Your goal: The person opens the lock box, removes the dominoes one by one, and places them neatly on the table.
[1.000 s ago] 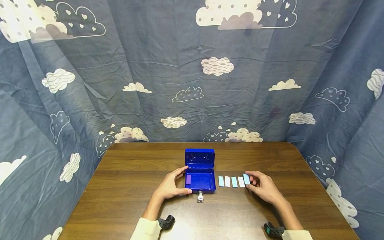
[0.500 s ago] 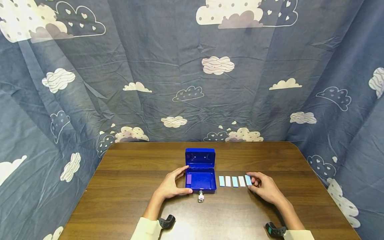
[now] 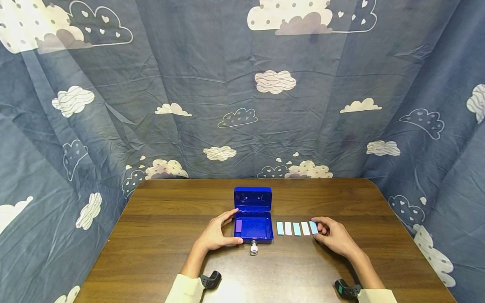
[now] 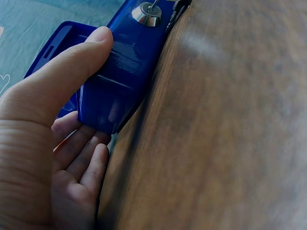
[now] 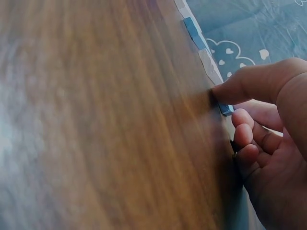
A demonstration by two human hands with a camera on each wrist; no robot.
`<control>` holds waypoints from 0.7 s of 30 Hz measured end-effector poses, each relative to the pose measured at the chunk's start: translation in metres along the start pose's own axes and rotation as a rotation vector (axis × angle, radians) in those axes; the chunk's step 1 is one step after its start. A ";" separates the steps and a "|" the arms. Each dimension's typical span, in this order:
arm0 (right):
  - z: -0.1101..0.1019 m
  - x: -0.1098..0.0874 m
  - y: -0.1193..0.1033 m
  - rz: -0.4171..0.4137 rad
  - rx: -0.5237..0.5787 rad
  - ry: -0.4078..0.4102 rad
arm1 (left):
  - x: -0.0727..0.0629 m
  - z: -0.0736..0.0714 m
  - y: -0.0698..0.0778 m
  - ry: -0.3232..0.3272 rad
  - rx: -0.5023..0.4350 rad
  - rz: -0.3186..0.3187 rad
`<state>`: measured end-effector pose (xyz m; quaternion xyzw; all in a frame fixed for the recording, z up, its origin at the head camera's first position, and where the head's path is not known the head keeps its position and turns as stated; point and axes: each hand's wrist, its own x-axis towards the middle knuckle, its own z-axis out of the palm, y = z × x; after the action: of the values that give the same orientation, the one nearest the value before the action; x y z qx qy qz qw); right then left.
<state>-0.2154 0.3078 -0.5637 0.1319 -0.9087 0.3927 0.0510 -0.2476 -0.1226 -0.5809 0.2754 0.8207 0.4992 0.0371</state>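
Observation:
A blue metal cash box (image 3: 254,242) stands with its lid (image 3: 252,198) raised and its tray side toward me. My left hand (image 3: 215,232) grips its left side, thumb at the front corner and index finger near the hinge; the left wrist view shows the thumb (image 4: 98,45) on the box edge. Inside, at the left, lies a purple block (image 3: 238,226). To the right of the box is a row of light blue and white blocks (image 3: 297,229). My right hand (image 3: 335,236) pinches the light blue block (image 3: 313,227) at the row's right end, slightly tilted.
A key with its ring (image 3: 254,249) hangs from the lock on the box front. The brown wooden table (image 3: 170,206) reaches back to a blue cloud-patterned curtain (image 3: 242,92). Dark wrist cameras (image 3: 211,280) sit on both wrists.
My right hand has shifted the end light blue block slightly right and toward me, widening its gap from the white one. The left hand and box have stayed still.

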 end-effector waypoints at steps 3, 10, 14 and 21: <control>0.000 0.000 -0.002 0.001 0.001 0.001 | 0.000 0.000 0.000 0.003 0.000 0.000; 0.001 -0.004 -0.002 0.024 0.009 -0.001 | -0.001 0.001 -0.001 -0.007 0.009 0.003; 0.000 -0.004 -0.003 0.037 0.018 -0.004 | -0.001 0.002 -0.002 -0.003 -0.002 0.001; 0.001 -0.001 -0.002 0.032 0.019 -0.001 | -0.001 0.000 -0.001 0.003 -0.001 -0.001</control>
<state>-0.2142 0.3059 -0.5633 0.1181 -0.9069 0.4022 0.0431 -0.2474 -0.1232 -0.5816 0.2743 0.8206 0.5001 0.0364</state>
